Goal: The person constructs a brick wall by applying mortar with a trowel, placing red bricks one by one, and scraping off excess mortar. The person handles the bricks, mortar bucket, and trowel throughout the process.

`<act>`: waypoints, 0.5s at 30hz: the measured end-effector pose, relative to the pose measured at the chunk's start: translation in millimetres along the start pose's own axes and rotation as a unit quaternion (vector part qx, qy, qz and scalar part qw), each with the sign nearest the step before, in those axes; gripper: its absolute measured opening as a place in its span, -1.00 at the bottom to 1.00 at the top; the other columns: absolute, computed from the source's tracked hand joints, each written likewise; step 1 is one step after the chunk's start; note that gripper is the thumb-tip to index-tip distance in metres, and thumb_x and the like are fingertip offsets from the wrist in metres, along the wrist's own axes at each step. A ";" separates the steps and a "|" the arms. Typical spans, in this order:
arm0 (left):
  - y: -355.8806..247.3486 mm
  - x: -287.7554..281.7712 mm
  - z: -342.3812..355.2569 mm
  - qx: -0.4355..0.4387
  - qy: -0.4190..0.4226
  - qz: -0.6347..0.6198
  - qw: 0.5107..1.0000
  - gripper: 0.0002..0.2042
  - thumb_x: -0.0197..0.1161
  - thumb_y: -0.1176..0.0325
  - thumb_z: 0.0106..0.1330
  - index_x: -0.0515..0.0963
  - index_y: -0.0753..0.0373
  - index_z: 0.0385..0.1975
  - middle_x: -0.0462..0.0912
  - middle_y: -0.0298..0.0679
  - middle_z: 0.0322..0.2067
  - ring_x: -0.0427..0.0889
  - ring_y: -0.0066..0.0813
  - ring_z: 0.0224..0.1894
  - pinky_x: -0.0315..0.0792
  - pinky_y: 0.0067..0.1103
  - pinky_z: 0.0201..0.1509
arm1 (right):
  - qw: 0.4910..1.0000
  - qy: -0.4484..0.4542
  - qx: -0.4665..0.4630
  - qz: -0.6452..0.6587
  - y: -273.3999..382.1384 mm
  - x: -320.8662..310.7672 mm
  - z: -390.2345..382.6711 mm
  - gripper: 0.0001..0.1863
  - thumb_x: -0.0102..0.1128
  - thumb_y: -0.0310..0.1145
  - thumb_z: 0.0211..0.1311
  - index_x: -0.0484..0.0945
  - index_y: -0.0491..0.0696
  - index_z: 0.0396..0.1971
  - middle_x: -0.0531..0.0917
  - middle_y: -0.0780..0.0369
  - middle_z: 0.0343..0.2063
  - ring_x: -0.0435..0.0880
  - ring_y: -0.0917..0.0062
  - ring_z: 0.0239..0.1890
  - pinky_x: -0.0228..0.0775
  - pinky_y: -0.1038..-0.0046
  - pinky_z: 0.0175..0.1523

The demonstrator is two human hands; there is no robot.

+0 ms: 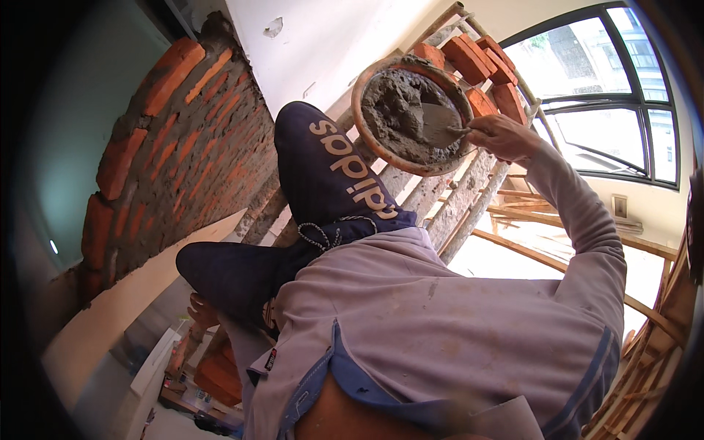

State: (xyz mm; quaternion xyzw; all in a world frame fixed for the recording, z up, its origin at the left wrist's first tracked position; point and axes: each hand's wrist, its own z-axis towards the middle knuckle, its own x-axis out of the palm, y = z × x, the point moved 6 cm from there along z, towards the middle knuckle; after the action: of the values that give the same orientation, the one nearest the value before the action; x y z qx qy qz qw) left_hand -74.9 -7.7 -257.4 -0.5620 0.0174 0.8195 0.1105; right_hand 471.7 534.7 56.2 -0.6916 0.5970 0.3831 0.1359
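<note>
My right hand (506,138) is closed round the handle of a trowel (442,126). The trowel's blade rests in grey wet mortar (396,99), which partly fills a round, orange-brown basin (361,123). Below my bent knee at the left, my left hand (202,311) shows only in part; its fingers look apart, and nothing can be seen in them. Left of my knees stands a brick wall (192,147) with mortar smeared over its face and a stepped, unfinished edge.
Several loose red bricks (469,59) lie beyond the basin on a platform of wooden poles (458,205), with gaps between the poles. More bricks (220,375) are lower down at the left. Timber beams (528,214) and a black-framed window (639,103) stand at the right.
</note>
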 end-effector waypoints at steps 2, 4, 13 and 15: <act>-2.4 2.0 -0.5 0.001 0.004 -0.003 1.000 -0.62 0.08 0.04 0.33 0.54 0.20 -0.07 0.60 -0.17 -0.06 0.58 -0.15 -0.02 0.38 -0.22 0.17 | 0.998 -0.008 -0.010 0.056 2.1 15.4 0.1 -0.61 0.04 -0.07 0.39 0.50 -0.16 -0.27 0.46 0.29 -0.62 0.43 0.64 -0.72 0.36 0.53 -0.64; -5.0 4.1 -0.7 0.002 0.008 -0.006 1.000 -0.62 0.08 0.03 0.33 0.54 0.20 -0.08 0.60 -0.16 -0.06 0.57 -0.15 -0.02 0.38 -0.22 0.17 | 0.990 -0.040 -0.037 0.128 -16.9 33.4 1.7 -0.58 0.04 -0.04 0.39 0.49 -0.18 -0.19 0.42 0.34 -0.65 0.41 0.73 -0.73 0.32 0.61 -0.68; -6.5 5.8 -3.8 -0.012 0.015 -0.015 1.000 -0.63 0.10 0.02 0.32 0.57 0.19 -0.12 0.59 -0.13 -0.05 0.55 -0.13 -0.01 0.37 -0.20 0.15 | 0.940 -0.088 -0.039 0.328 -50.5 60.3 -38.6 -0.45 0.22 -0.06 0.27 0.51 -0.20 0.07 0.40 0.41 -0.64 0.37 0.76 -0.70 0.24 0.63 -0.62; -18.3 12.0 -8.1 -0.009 0.014 -0.026 1.000 -0.63 0.10 0.02 0.32 0.58 0.19 -0.13 0.58 -0.13 -0.04 0.55 -0.13 0.00 0.37 -0.20 0.15 | 0.926 -0.096 -0.046 0.362 -50.9 57.9 -44.2 -0.42 0.23 -0.03 0.26 0.50 -0.20 0.09 0.41 0.40 -0.63 0.37 0.76 -0.70 0.24 0.63 -0.62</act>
State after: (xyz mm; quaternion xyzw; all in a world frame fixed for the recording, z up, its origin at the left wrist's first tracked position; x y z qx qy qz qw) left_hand -67.9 10.9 -269.7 -0.5750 -0.0036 0.8083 0.1266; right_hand 534.9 477.1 32.0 -0.3939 0.7728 0.4974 0.0129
